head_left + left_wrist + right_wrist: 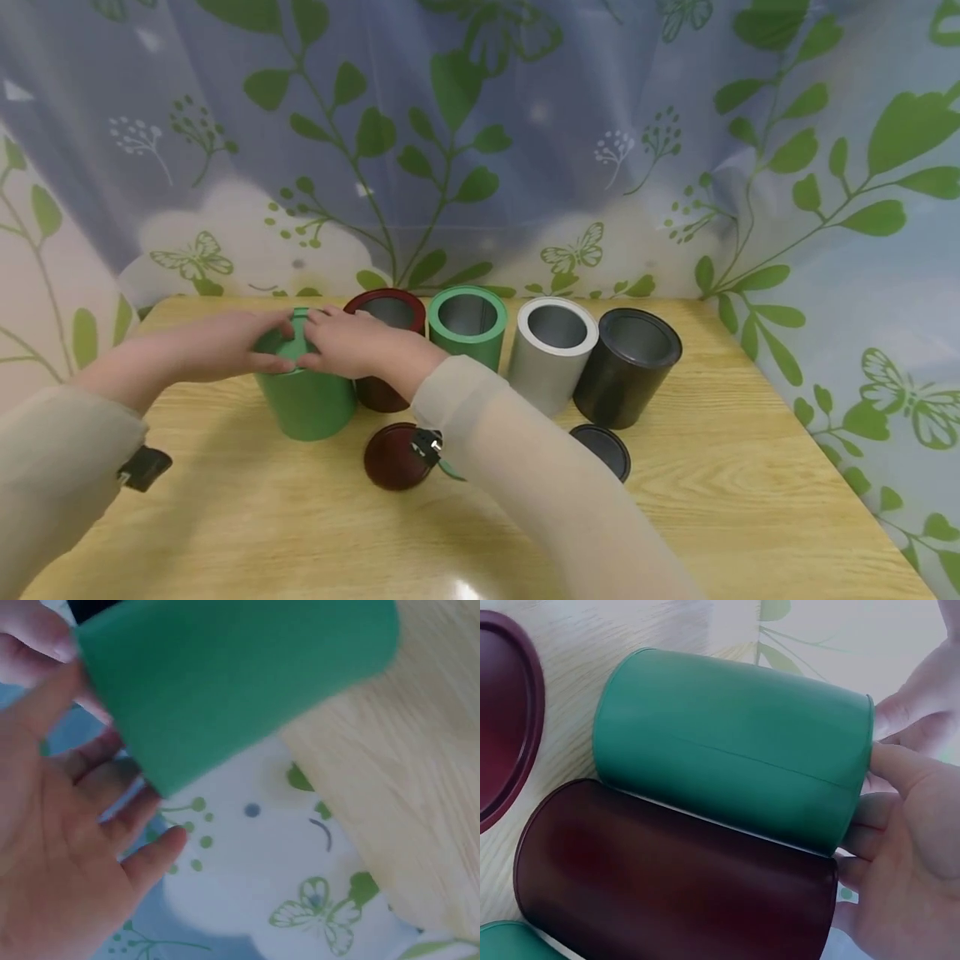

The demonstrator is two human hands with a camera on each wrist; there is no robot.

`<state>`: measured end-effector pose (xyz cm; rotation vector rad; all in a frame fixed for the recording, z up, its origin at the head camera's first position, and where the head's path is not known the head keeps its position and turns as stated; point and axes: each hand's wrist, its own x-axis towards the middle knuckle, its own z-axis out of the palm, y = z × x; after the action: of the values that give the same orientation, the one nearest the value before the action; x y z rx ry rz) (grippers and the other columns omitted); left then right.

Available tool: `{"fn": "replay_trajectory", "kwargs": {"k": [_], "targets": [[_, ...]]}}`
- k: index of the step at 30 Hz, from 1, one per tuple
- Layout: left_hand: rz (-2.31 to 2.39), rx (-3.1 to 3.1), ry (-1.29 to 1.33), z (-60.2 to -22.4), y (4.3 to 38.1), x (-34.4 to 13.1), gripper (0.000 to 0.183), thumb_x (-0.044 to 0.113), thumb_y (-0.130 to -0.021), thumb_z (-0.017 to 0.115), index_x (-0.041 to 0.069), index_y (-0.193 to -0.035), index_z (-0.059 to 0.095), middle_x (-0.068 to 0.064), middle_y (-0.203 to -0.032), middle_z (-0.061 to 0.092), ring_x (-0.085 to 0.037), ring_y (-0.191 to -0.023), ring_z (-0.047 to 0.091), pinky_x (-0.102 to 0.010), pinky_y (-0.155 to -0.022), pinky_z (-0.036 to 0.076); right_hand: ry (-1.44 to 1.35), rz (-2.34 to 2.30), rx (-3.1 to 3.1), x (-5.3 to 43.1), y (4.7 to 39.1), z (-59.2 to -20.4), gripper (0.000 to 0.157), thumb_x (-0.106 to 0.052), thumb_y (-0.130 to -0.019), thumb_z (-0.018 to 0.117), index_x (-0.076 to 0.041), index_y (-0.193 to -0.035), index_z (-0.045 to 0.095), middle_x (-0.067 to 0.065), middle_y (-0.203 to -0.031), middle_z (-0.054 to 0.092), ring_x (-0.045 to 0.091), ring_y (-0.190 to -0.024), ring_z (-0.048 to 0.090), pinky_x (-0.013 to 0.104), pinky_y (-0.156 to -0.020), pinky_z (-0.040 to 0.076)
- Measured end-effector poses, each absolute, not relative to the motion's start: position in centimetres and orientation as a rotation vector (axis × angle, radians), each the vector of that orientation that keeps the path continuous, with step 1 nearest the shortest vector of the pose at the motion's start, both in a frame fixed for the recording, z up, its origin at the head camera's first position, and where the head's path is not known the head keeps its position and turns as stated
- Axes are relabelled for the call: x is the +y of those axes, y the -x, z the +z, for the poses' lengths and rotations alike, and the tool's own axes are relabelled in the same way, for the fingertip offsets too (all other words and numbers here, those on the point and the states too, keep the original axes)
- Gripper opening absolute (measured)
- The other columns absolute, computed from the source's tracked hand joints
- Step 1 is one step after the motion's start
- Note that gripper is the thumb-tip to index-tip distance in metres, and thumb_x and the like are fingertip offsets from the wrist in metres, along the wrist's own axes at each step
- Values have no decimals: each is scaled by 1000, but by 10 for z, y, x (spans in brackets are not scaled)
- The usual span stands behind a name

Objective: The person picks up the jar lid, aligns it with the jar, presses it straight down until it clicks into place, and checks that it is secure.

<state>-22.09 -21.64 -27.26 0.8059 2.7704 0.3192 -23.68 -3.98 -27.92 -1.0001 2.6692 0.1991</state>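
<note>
A green canister [309,408] stands at the left of the row in the head view, its green lid [288,347] at the top. My left hand [258,342] holds the lid from the left, thumb at the near edge and fingers toward the far edge. From the right, my right hand [348,337] grips the same lid, partly covering it. Seen from the left wrist, bent fingers [124,799] reach the canister's rim. In the right wrist view, fingers [866,825] meet the rim close beside a dark red canister [682,877].
Right of the hands stand uncovered canisters: dark red [386,397], green [467,343], white [536,379] and black [618,387]. A dark red lid [396,458] and a black lid [606,450] lie in front. A green lid's edge [452,472] shows under the right forearm. A patterned curtain [480,208] hangs behind the wooden table [720,467].
</note>
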Motion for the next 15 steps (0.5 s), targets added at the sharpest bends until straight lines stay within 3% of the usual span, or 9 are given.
{"fn": "replay_trajectory", "kwargs": {"k": [6, 9, 13, 15], "targets": [[173, 2877, -769, -284, 210, -218, 96, 71, -85, 39, 0, -147, 23, -23, -143, 34, -48, -126, 33, -63, -97, 29, 992, 202, 2689, -35, 233, -285, 61, -53, -98, 20, -24, -151, 10, -8, -156, 0, 10, -141, -3, 38, -113, 10], [97, 2945, -835, -292, 206, -216, 101, 70, -80, 51, -2, -145, 26, -27, -145, 27, -48, -128, 29, -63, -98, 27, 995, 195, 2716, -31, 232, -289, 65, -56, -96, 17, -24, -151, 7, -7, -156, -1, 10, -141, -3, 39, -113, 9], [31, 3021, -976, -301, 203, -215, 98, 51, -74, 73, -9, -138, 32, -30, -143, 29, -46, -127, 31, -60, -99, 28, 1015, 230, 2749, -27, 228, -293, 72, -62, -93, 19, -21, -151, 7, -5, -156, 1, 11, -141, -3, 40, -113, 11], [16, 3051, -1024, -305, 203, -213, 94, 43, -72, 78, -10, -136, 35, -30, -142, 31, -46, -125, 34, -58, -99, 31, 1025, 261, 2766, -25, 226, -294, 73, -62, -93, 22, -20, -151, 9, -4, -156, 3, 12, -141, -1, 40, -113, 12]]}}
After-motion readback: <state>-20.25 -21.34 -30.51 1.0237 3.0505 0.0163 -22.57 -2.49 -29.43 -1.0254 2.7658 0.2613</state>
